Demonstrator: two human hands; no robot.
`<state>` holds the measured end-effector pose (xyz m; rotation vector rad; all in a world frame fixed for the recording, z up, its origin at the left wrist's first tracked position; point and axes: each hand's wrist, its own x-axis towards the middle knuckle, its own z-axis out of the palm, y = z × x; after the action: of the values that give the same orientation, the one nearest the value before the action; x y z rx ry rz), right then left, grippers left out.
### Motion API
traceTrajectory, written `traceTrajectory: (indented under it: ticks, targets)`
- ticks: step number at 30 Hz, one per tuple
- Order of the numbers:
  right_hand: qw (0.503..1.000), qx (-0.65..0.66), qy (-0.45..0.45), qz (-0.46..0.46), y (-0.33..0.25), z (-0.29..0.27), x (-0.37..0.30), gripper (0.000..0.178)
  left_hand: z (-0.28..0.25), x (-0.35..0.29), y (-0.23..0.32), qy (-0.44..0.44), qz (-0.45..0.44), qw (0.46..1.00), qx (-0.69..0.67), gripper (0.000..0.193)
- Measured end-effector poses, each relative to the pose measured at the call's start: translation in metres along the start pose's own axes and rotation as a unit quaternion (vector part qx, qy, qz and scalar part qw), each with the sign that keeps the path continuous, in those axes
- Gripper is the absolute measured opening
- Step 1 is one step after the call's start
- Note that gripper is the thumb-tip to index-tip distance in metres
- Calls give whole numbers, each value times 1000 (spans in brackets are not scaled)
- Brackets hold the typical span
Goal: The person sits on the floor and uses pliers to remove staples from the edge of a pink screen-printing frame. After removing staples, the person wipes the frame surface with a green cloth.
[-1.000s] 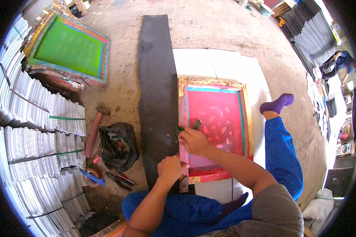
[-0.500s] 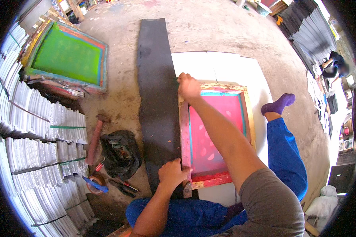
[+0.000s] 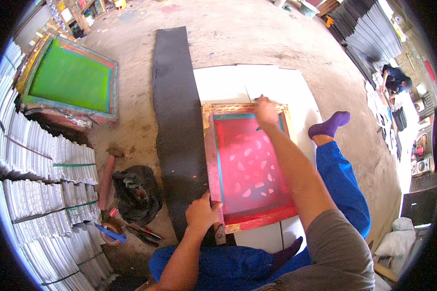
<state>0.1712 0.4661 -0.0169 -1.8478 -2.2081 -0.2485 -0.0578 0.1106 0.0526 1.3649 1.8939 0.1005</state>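
Note:
A wooden screen-printing frame (image 3: 210, 169) with pink-red mesh, blue-green inner edging and several pale shapes lies in front of me. Its left side is close to a long dark strip (image 3: 177, 121), and white sheets (image 3: 221, 87) extend out from under it. My left hand (image 3: 201, 212) is closed on the frame's lower left corner, thumb over the top. Near the far right corner, my right hand (image 3: 268, 115) is closed above the frame's far bar. A small dark bit shows by its fingers, too little to name. My forearm covers part of the frame's right side.
Bundled white sheets (image 3: 34, 194) are stacked at the left. Nearby lie a hammer (image 3: 108, 179), a black bag (image 3: 137, 196), a tape roll (image 3: 111, 234) and pliers (image 3: 141, 235). A green screen frame (image 3: 70, 75) rests far left. Another person (image 3: 395, 80) sits far right.
My right hand has moved from the frame's far left corner rightward along its far bar. My left hand stays at the near left corner. The whole view has shifted slightly.

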Motion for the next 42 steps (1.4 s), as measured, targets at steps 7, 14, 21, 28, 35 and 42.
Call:
traceTrajectory:
  ticks: [7,14,21,28,35,42]
  targets:
    - [949,278,-54,-135,-133,-39,-15,12,-6,-2,-4,7,-15,999,-33,53]
    - [984,103,-141,40,31,-20,6,23,-8,-2,2,2,-18,999,-27,52]
    - [993,73,-80,-39,21,-10,-6,15,0,2,-7,24,12,999,-32,50]
    - [985,121,-95,80,80,-41,2,16,0,2,-5,30,-2,999,-36,50]
    - [951,167,-232,-118,136,-82,-18,12,2,5,-9,45,11,998,-45,48]
    - [963,235,-115,-62,148,-47,4,21,10,9,-21,69,27,995,-70,49]
